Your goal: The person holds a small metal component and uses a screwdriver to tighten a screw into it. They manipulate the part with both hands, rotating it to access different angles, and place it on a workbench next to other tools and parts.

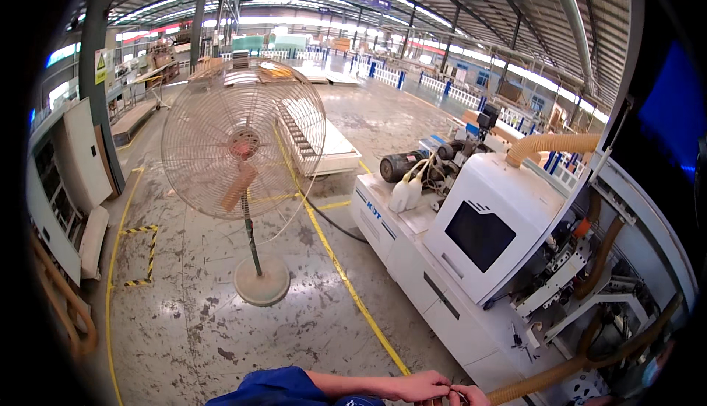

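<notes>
At the lower edge, my left forearm reaches rightward out of a blue sleeve (272, 387). My left hand (426, 386) has its fingers curled together, close against my right hand (471, 396), whose fingers are also bent. A small brownish thing shows partly beneath the fingers; the frame's edge cuts it off, so I cannot make out its kind. Just right of my hands runs a ribbed tan hose (537, 381). Beyond it stands a white machine (412, 259) with a dark window (480, 235) in its hood and small dark tools (518, 336) on its bed.
A large pedestal fan (243, 144) stands on a round base (261, 281) at left. Behind it is a low white stack of panels (339, 148). Yellow lines (346, 277) mark the floor. An open cabinet (59, 192) stands far left. A black cable (335, 223) reaches the machine.
</notes>
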Demonstrator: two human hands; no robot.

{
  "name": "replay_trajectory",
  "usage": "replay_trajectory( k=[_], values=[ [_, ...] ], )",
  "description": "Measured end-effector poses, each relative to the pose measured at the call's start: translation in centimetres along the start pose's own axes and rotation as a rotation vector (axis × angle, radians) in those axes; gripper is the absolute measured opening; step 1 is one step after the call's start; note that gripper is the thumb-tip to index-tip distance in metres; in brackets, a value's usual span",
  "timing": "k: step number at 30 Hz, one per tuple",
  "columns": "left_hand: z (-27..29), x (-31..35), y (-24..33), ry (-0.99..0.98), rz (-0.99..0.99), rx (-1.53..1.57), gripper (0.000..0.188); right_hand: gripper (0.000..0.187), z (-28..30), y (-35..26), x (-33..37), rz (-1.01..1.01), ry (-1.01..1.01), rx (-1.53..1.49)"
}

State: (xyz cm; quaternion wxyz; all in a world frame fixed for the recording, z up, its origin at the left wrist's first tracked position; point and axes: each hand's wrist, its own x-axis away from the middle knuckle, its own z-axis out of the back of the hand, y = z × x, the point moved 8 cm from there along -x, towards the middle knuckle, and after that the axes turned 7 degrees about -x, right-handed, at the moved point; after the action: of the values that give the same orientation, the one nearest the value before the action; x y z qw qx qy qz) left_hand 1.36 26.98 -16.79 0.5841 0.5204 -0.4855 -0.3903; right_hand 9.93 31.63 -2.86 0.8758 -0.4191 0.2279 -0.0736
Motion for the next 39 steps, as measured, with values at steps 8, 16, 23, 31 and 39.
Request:
replay_trajectory(
  k=[8,16,23,31,39],
  values=[
    [-6.0,5.6,0.9,-0.022,0.158,0.015,0.034,0.014,1.6,2.7,8.0,-0.340,0.154,-0.236],
    [-8.9,6.9,1.7,-0.098,0.227,0.078,0.036,0.011,2.5,0.1,10.6,0.033,0.123,-0.006],
    [-8.6,6.3,2.5,-0.141,0.220,0.087,0.035,0.013,3.2,-0.3,10.0,0.086,0.159,-0.032],
    [-7.5,4.5,8.4,-0.117,0.227,0.183,0.034,0.010,5.7,4.8,10.2,-0.267,0.557,-0.669],
    [-9.0,3.2,9.4,-0.210,0.216,0.093,0.032,0.011,5.4,6.8,12.7,-0.439,0.540,-1.022]
  ],
)
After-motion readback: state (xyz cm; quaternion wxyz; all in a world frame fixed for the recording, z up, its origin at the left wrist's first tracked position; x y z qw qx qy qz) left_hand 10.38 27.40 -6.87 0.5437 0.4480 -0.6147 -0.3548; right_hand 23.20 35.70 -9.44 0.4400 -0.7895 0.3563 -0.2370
